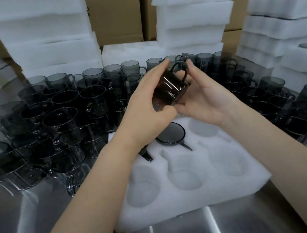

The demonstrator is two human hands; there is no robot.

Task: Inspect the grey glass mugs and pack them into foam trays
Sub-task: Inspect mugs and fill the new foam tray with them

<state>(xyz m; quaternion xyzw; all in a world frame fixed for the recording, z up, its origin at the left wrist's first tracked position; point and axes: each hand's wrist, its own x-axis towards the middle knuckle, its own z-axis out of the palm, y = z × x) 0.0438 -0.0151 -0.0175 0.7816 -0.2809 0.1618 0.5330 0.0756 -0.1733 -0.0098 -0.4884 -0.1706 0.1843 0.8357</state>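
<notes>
Across the shiny steel table (14, 217) a dense crowd of loose grey glass mugs (64, 113) stands unpacked, so I judge most of the job is left. The white foam tray with round pockets (239, 187) nearest me holds one seated mug (170, 133); the other pockets I can see are bare. My left hand (146, 101) and right hand (205, 96) both curl around one tilted grey mug (172, 85) above the tray, handle up.

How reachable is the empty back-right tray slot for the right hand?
Probably yes: the right hand is above that slot, nothing between, though it and the left hand hold a mug.
</notes>
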